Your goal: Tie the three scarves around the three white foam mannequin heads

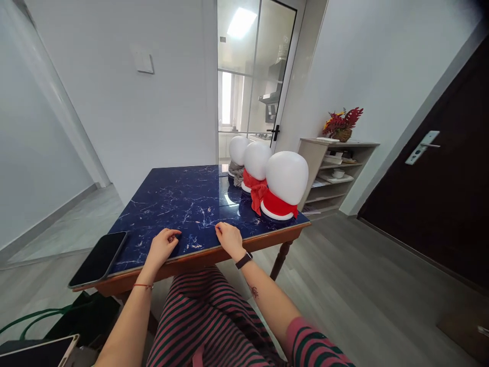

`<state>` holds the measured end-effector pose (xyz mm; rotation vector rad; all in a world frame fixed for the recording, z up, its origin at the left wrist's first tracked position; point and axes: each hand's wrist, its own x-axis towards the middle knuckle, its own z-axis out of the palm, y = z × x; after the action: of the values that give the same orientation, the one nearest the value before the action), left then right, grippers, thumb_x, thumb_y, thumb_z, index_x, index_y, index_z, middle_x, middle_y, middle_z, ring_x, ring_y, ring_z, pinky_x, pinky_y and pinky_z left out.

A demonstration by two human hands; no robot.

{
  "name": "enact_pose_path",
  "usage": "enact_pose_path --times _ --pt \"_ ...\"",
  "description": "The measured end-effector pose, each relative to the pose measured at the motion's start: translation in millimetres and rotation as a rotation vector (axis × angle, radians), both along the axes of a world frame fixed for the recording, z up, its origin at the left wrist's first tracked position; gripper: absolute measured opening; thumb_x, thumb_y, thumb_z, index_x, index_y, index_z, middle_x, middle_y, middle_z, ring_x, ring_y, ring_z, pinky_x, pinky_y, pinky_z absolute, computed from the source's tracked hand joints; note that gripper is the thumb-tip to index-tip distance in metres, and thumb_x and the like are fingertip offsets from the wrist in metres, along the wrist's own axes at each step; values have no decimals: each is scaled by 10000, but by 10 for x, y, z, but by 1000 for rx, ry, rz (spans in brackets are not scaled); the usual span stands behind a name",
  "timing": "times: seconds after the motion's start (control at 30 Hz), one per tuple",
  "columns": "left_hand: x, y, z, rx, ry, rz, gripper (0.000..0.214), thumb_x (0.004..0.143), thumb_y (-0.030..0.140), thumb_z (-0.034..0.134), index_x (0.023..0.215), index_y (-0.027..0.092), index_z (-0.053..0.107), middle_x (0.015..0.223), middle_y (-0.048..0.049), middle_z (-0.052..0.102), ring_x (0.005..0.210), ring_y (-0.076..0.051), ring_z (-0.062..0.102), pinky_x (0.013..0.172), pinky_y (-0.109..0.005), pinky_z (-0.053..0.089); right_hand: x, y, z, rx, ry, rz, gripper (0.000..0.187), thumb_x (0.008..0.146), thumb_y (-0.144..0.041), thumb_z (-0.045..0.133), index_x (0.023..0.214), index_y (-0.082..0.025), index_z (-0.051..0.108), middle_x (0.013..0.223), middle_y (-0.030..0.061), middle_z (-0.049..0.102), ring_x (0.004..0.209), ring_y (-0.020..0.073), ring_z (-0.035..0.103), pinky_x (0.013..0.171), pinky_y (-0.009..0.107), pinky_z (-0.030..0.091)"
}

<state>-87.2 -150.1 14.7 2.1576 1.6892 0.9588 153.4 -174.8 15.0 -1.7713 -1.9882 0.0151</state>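
Observation:
My left hand (163,244) rests at the near edge of a dark blue marble-patterned table (171,196). Its index finger reaches out a little apart from the thumb, and nothing shows in the hand. To its right, my right hand (229,238) lies on the same edge with the fingers curled in and no object visible in it. Beyond the right hand stand three white, rounded forms: the nearest (287,176) has a red band at its foot, the middle one (257,160) a red cloth, the farthest (239,150) a grey cloth. Neither hand touches them.
A black-screened phone (98,259) overhangs the table's near left corner. At lower left are a dark green bag (91,316) and another screened device (42,351). A glass door (255,76) stands behind the table, a shelf unit (313,171) to the right.

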Motion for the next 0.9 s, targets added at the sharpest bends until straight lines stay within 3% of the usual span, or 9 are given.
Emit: enact_pose_path --times 0.53,0.9 --pt "-48 16 -41 27 -66 11 353 778 420 439 883 174 670 842 -54 655 735 -184 581 703 -295 446 -29 -29 -54 32 59 -56 209 935 -263 402 973 -250 607 935 6 694 812 134 636 662 216 368" --pt "-47 18 -70 27 -111 17 350 777 433 445 885 184 667 850 -44 655 727 -177 588 693 -286 453 -43 -38 -70 22 62 -85 220 941 -290 392 983 -260 606 928 10 693 785 142 639 646 221 368"
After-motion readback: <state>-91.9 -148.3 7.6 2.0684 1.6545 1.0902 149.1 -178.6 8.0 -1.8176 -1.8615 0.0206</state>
